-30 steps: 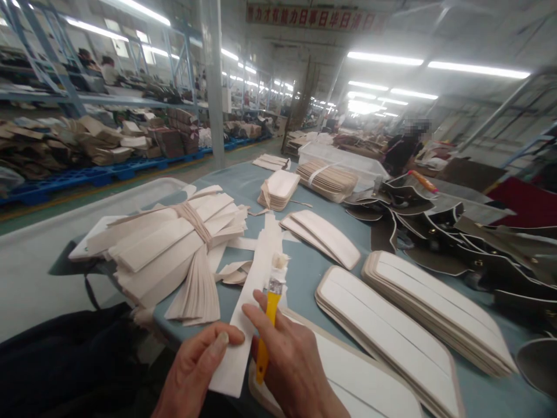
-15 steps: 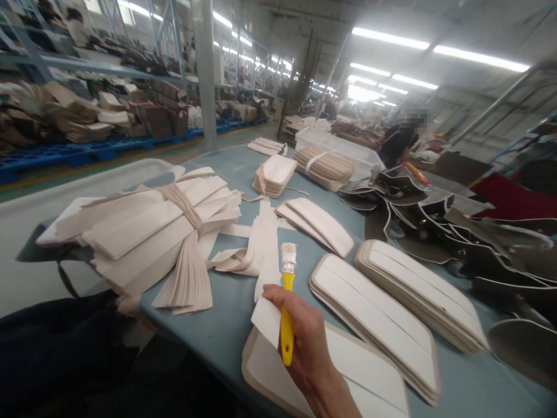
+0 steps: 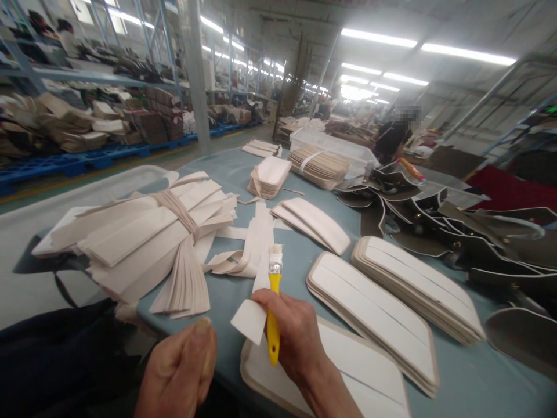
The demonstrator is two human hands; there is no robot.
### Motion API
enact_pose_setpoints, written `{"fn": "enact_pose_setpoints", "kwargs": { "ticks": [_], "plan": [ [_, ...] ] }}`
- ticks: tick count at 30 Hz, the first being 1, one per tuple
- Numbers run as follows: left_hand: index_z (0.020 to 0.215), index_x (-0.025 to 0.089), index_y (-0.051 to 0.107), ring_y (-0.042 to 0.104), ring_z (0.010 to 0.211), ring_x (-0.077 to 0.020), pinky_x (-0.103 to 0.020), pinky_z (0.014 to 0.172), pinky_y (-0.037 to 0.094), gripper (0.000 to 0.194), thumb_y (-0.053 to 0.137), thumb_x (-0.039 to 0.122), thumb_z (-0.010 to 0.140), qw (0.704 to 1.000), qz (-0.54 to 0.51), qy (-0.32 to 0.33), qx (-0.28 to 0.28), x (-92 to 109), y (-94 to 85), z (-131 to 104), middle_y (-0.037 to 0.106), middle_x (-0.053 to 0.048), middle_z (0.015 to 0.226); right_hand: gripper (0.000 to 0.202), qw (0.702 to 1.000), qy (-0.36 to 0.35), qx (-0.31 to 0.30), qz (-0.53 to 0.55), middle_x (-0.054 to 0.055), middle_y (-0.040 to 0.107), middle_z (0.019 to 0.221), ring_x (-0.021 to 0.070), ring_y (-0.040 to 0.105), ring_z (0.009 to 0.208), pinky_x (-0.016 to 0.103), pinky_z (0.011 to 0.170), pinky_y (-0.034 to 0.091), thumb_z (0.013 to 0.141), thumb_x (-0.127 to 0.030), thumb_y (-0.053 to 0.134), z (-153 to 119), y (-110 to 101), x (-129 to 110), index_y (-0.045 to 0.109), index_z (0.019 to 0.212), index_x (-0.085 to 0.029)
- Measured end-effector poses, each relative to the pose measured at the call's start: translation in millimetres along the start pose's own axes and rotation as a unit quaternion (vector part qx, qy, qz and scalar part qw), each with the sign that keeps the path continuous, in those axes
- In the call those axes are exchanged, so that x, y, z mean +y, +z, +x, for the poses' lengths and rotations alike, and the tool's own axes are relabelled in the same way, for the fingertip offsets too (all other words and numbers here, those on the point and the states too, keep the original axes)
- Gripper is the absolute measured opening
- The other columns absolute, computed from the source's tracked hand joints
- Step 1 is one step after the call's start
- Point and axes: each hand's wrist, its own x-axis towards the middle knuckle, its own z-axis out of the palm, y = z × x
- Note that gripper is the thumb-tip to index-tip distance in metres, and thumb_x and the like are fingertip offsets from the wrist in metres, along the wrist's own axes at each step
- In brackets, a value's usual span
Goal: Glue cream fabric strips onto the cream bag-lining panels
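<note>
My right hand [image 3: 293,328] holds a yellow-handled brush [image 3: 274,313] upright, bristles away from me, together with a small white strip [image 3: 249,321]. Beneath that hand lies a large white panel with a beige edge [image 3: 361,366]. My left hand [image 3: 183,366] is at the bottom, left of the panel, with its fingers curled together; whether anything is between them is hidden. Beyond the brush, pale strips [image 3: 260,232] lie on the blue-green table [image 3: 217,331]. A tied bundle of pale strips [image 3: 130,232] rests at the left.
Two stacks of white panels [image 3: 369,307] [image 3: 418,278] lie to the right. Dark curved pieces with pale edges [image 3: 478,249] pile up beyond them. Farther back are a banded stack [image 3: 319,165], a clear plastic bin [image 3: 335,142] and a person [image 3: 394,136].
My left hand has come into view at the bottom. My right hand has shifted slightly left with the brush and white strip, and more of the strip shows.
</note>
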Motion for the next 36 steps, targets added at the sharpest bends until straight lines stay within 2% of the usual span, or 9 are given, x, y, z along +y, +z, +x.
{"fn": "enact_pose_setpoints", "kwargs": {
  "ticks": [3, 7, 11, 17, 23, 28, 31, 33, 36],
  "plan": [
    [0.058, 0.021, 0.052, 0.042, 0.042, -0.0120, -0.025, 0.044, 0.037, 0.074, 0.039, 0.090, 0.084, 0.989, -0.081, -0.106, -0.057, 13, 12.2, 21, 0.046, 0.001, 0.043, 0.024, 0.996, -0.053, -0.007, -0.069, 0.005, 0.075, 0.086, 0.0155, 0.069, 0.067, 0.024, 0.061, 0.049, 0.104, -0.011, 0.045, -1, 4, 0, 0.067, 0.102, -0.018],
    [0.077, 0.018, 0.064, 0.054, 0.057, -0.0143, -0.024, 0.050, 0.045, 0.071, 0.063, 0.088, 0.071, 0.973, -0.094, -0.158, -0.141, 25, 14.0, 28, 0.064, -0.002, 0.065, 0.021, 0.984, -0.108, -0.029, -0.138, 0.007, 0.073, 0.083, 0.0186, 0.067, 0.067, 0.028, 0.061, 0.051, 0.105, -0.013, 0.048, -3, 9, -2, 0.068, 0.102, -0.018],
    [0.077, 0.016, 0.065, 0.048, 0.056, -0.0093, -0.020, 0.052, 0.042, 0.060, 0.075, 0.075, 0.073, 0.982, -0.052, -0.137, -0.117, 26, 8.4, 26, 0.060, 0.001, 0.064, 0.018, 0.981, -0.107, -0.057, -0.152, 0.006, 0.072, 0.083, 0.0193, 0.066, 0.066, 0.029, 0.059, 0.051, 0.103, -0.013, 0.051, -2, 11, -2, 0.068, 0.105, -0.019],
    [0.063, 0.018, 0.056, 0.033, 0.038, -0.0072, -0.021, 0.039, 0.023, 0.069, 0.064, 0.087, 0.071, 0.992, -0.019, -0.120, -0.045, 13, 12.9, 34, 0.044, 0.005, 0.042, 0.024, 0.996, -0.036, -0.029, -0.081, 0.009, 0.077, 0.102, 0.0193, 0.074, 0.083, 0.025, 0.071, 0.055, 0.099, -0.008, 0.050, -4, 16, 6, 0.064, 0.115, -0.018],
    [0.062, 0.020, 0.054, 0.044, 0.046, -0.0129, -0.025, 0.042, 0.031, 0.071, 0.047, 0.088, 0.082, 0.998, 0.028, -0.056, 0.017, 15, 7.6, 50, 0.053, 0.000, 0.050, 0.037, 1.000, 0.012, -0.023, 0.008, 0.007, 0.078, 0.098, 0.0196, 0.075, 0.078, 0.026, 0.067, 0.055, 0.087, -0.006, 0.047, 3, 11, 4, 0.063, 0.118, -0.018],
    [0.057, 0.021, 0.051, 0.042, 0.053, -0.0134, -0.026, 0.048, 0.032, 0.065, 0.058, 0.081, 0.080, 0.992, 0.119, 0.034, 0.034, 28, -9.8, 59, 0.049, 0.001, 0.053, 0.029, 0.990, 0.100, 0.030, 0.096, 0.003, 0.078, 0.088, 0.0153, 0.070, 0.059, 0.025, 0.064, 0.057, 0.094, -0.021, 0.055, 15, -1, 4, 0.063, 0.123, -0.020],
    [0.059, 0.020, 0.055, 0.045, 0.053, -0.0142, -0.026, 0.049, 0.032, 0.060, 0.057, 0.076, 0.083, 0.985, 0.160, 0.065, 0.024, 32, -14.4, 62, 0.052, 0.001, 0.054, 0.034, 0.999, 0.045, 0.008, 0.014, 0.010, 0.079, 0.115, 0.0197, 0.078, 0.081, 0.026, 0.070, 0.060, 0.093, -0.018, 0.063, 26, 4, 8, 0.062, 0.126, -0.021],
    [0.059, 0.020, 0.057, 0.046, 0.053, -0.0144, -0.026, 0.050, 0.033, 0.060, 0.055, 0.075, 0.084, 0.980, 0.180, 0.079, 0.013, 33, -14.8, 63, 0.052, 0.000, 0.055, 0.044, 0.998, 0.007, -0.033, -0.045, 0.012, 0.070, 0.137, 0.0223, 0.077, 0.100, 0.026, 0.073, 0.059, 0.090, -0.011, 0.066, 35, 14, 11, 0.061, 0.132, -0.023],
    [0.057, 0.020, 0.056, 0.045, 0.053, -0.0141, -0.026, 0.051, 0.033, 0.059, 0.056, 0.074, 0.082, 0.975, 0.201, 0.093, 0.007, 32, -14.9, 66, 0.051, 0.000, 0.055, 0.040, 0.997, 0.006, -0.073, 0.002, 0.005, 0.077, 0.124, 0.0189, 0.078, 0.093, 0.022, 0.069, 0.055, 0.090, -0.006, 0.062, 49, 27, 14, 0.065, 0.125, -0.027]
  ]
}}
